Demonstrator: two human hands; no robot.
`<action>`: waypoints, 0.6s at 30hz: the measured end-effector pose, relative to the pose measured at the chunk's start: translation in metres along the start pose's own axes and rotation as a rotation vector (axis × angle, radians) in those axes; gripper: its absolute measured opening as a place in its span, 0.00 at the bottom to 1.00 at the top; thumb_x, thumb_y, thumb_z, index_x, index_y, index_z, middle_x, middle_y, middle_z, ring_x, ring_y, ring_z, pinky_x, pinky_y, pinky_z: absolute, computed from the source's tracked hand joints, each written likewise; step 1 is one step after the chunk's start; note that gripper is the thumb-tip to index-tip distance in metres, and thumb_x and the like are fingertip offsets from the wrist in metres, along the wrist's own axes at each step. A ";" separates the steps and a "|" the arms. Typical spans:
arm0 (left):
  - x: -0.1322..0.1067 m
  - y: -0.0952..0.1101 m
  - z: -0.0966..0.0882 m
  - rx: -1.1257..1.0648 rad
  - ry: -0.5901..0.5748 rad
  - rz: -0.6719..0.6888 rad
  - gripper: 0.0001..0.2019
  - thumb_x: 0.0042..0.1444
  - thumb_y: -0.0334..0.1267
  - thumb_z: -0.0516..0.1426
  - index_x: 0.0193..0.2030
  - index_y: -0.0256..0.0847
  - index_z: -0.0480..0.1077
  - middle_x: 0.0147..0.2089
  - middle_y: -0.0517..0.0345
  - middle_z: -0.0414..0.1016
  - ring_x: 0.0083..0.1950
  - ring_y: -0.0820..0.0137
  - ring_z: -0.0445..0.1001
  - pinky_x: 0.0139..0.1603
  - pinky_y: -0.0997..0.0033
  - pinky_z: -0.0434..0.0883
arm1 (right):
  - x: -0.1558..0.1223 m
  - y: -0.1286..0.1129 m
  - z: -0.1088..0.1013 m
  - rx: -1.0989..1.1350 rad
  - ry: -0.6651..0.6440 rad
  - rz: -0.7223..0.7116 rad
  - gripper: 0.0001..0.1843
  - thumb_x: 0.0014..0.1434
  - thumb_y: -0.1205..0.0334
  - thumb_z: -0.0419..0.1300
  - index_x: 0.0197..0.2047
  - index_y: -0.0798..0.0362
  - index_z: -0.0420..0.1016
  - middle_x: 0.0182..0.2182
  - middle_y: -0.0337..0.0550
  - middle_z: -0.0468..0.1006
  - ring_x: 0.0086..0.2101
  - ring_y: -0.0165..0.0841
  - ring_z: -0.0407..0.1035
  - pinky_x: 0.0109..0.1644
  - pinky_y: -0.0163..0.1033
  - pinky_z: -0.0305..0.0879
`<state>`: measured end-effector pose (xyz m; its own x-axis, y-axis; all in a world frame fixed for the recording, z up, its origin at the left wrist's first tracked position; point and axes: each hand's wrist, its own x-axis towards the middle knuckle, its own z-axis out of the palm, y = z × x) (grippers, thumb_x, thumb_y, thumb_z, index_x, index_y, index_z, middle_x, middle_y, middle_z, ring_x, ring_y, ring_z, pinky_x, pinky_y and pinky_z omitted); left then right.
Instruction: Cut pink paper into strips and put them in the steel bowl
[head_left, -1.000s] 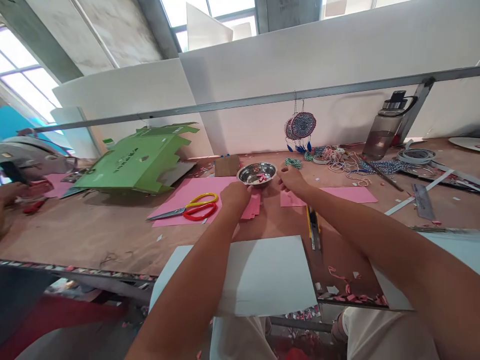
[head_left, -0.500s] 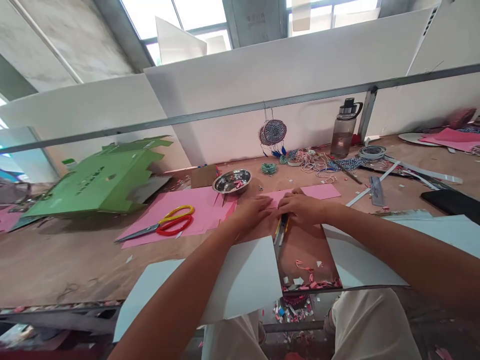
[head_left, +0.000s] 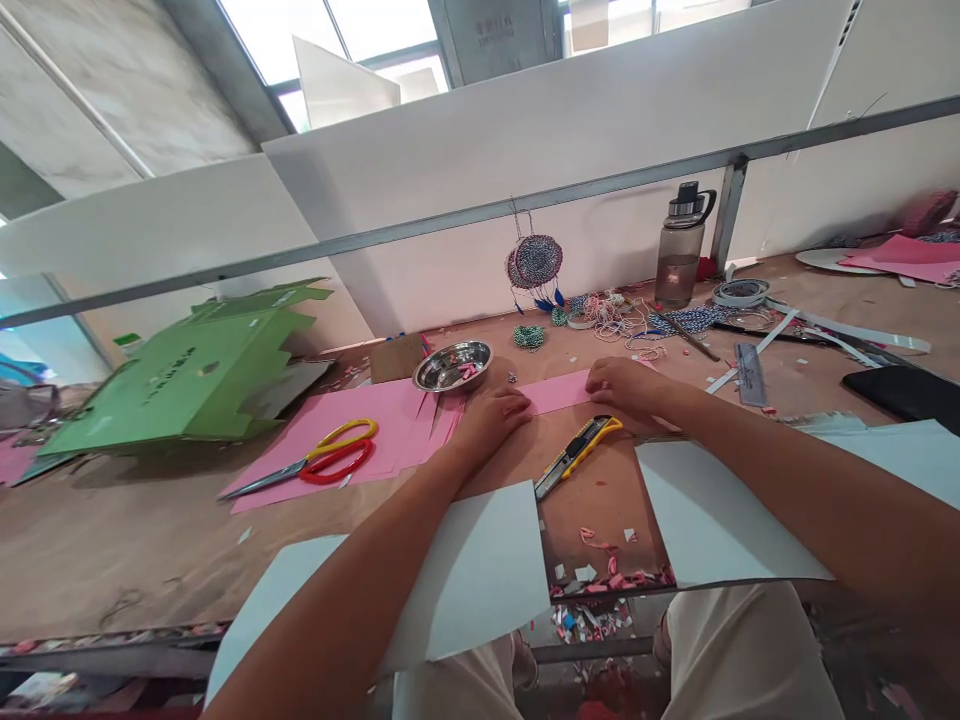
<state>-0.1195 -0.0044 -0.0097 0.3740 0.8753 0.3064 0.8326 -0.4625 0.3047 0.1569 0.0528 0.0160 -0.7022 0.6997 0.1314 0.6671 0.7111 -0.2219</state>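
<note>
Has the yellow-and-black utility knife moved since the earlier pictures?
Yes: the knife has turned, its handle end swinging rightward relative to the left-hand flat white sheet.

Strip (head_left: 559, 393), pink, one

Plain sheet, long and narrow; straight edges along the visible stretch. Surface even, unmarked as far as can be seen. Pose: flat on the table (head_left: 300, 560), lengthwise left to right, right part slightly farther than left. Left end under the fingers of the left hand (head_left: 491, 422); right part beneath the right hand (head_left: 622, 386), that end largely hidden. Middle stretch bare between the two. Location: right of the bowl (head_left: 453, 368), just beyond the cutter (head_left: 579, 456).
</note>
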 end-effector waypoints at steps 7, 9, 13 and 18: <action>0.006 0.006 0.003 -0.001 -0.034 0.060 0.14 0.58 0.47 0.61 0.46 0.45 0.78 0.53 0.52 0.77 0.54 0.62 0.74 0.58 0.63 0.68 | -0.002 -0.016 -0.004 -0.306 -0.083 -0.128 0.13 0.64 0.65 0.52 0.37 0.58 0.78 0.40 0.55 0.78 0.38 0.38 0.71 0.38 0.38 0.59; 0.008 0.009 0.004 0.006 -0.023 0.046 0.13 0.57 0.47 0.62 0.46 0.44 0.78 0.52 0.51 0.78 0.52 0.62 0.75 0.57 0.63 0.69 | -0.004 -0.021 -0.006 -0.331 -0.066 -0.117 0.11 0.64 0.67 0.52 0.38 0.59 0.77 0.39 0.55 0.78 0.38 0.38 0.71 0.38 0.38 0.58; 0.008 0.012 0.004 0.027 0.005 0.012 0.08 0.58 0.41 0.61 0.43 0.43 0.79 0.48 0.52 0.79 0.49 0.62 0.76 0.53 0.64 0.71 | -0.007 -0.026 -0.007 -0.285 0.027 -0.031 0.11 0.64 0.68 0.51 0.38 0.58 0.75 0.39 0.53 0.78 0.38 0.37 0.69 0.39 0.37 0.56; 0.005 0.009 0.002 0.032 0.058 -0.032 0.07 0.59 0.34 0.59 0.37 0.43 0.81 0.43 0.53 0.80 0.45 0.64 0.77 0.50 0.65 0.71 | -0.009 -0.018 -0.004 -0.098 0.059 0.019 0.11 0.64 0.63 0.53 0.40 0.56 0.76 0.38 0.50 0.78 0.37 0.35 0.68 0.38 0.36 0.57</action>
<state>-0.1093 -0.0040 -0.0073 0.3236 0.8796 0.3486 0.8568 -0.4287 0.2864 0.1526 0.0339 0.0230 -0.6751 0.7140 0.1858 0.7035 0.6988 -0.1294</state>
